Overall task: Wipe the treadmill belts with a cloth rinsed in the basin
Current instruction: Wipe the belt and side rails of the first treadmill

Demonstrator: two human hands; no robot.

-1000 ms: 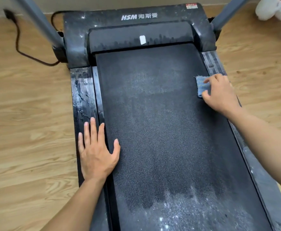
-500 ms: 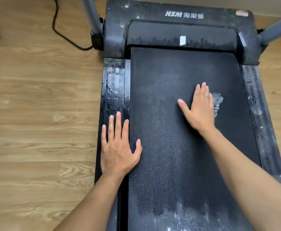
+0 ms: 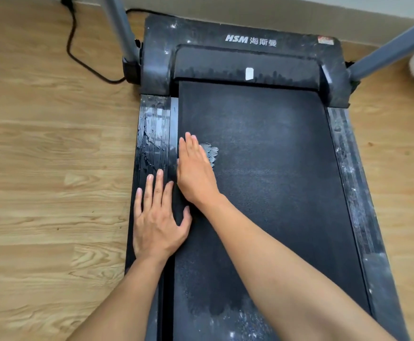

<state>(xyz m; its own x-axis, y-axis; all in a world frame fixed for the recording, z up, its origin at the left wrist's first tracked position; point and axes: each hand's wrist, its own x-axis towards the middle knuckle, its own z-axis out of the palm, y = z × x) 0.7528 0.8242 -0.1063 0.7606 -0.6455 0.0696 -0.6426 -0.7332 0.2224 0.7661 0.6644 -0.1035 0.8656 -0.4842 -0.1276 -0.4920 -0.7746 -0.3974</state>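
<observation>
Cloth [image 3: 211,153] mostly hidden, under flat right hand [image 3: 194,174]

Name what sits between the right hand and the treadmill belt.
The grey cloth, pressed on the belt under the right hand; only its edge shows beside the hand, head view.

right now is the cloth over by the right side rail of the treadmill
No, the cloth lies under the right hand at the left edge of the belt, close to the left side rail.
</observation>
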